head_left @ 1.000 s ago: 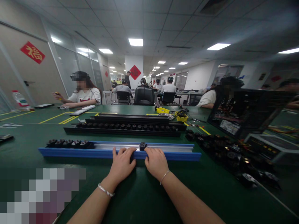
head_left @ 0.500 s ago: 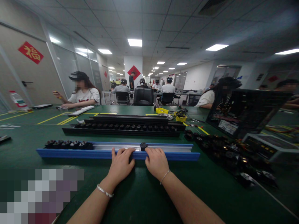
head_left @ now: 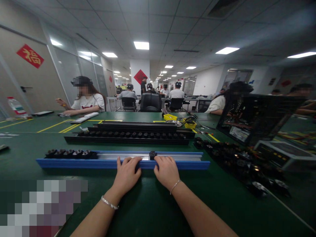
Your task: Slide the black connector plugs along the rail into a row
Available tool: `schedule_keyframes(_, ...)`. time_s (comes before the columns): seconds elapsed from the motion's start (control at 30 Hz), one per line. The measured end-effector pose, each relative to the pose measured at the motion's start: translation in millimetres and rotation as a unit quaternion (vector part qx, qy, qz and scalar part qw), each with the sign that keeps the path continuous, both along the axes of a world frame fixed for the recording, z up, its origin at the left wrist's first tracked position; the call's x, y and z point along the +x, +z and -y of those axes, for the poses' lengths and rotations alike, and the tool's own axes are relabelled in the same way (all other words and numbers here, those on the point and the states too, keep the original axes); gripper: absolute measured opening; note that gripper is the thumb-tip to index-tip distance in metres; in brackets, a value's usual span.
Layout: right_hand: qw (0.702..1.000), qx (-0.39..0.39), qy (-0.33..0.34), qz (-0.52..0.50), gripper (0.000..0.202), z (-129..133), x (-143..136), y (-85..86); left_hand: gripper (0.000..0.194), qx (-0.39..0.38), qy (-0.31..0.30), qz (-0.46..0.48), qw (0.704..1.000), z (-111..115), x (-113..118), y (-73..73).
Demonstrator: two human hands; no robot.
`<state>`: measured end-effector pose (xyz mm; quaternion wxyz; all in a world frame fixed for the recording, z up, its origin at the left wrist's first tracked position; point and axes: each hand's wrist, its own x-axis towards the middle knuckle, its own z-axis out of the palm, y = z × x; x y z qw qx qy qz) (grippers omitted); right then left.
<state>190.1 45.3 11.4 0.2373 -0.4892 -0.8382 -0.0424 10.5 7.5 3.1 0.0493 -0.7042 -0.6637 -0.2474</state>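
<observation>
A long blue channel (head_left: 59, 163) with a silvery inside lies crosswise on the green table in front of me. Several black socket modules (head_left: 70, 154) sit in a row at its left end. My left hand (head_left: 128, 171) grips the channel's near wall, thumb in front and fingers over the top. One single black socket module (head_left: 152, 155) stands in the channel right of the middle. My right hand (head_left: 166, 171) is closed at that module's right side, fingers curled over the near wall; the exact grip is partly hidden.
Behind lies a black channel (head_left: 123, 142) filled with a row of sockets. Loose black parts (head_left: 244, 164) are heaped at right, beside a metal box (head_left: 281, 156) and an open computer case (head_left: 261, 118). Small yellow bins (head_left: 170, 117) stand farther back. A co-worker (head_left: 86, 98) sits at left.
The single socket module and my right hand have shifted slightly right along the channel. My left hand keeps its place on the channel. The whole view has turned a little.
</observation>
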Motion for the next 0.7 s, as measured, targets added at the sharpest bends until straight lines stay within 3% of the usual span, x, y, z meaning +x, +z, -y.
schedule_keyframes(0.7,0.997,0.036,-0.02,-0.06,0.019,-4.7,10.3,-3.5,0.036,-0.004,0.005,-0.002,1.0,0.4,-0.6,1.4)
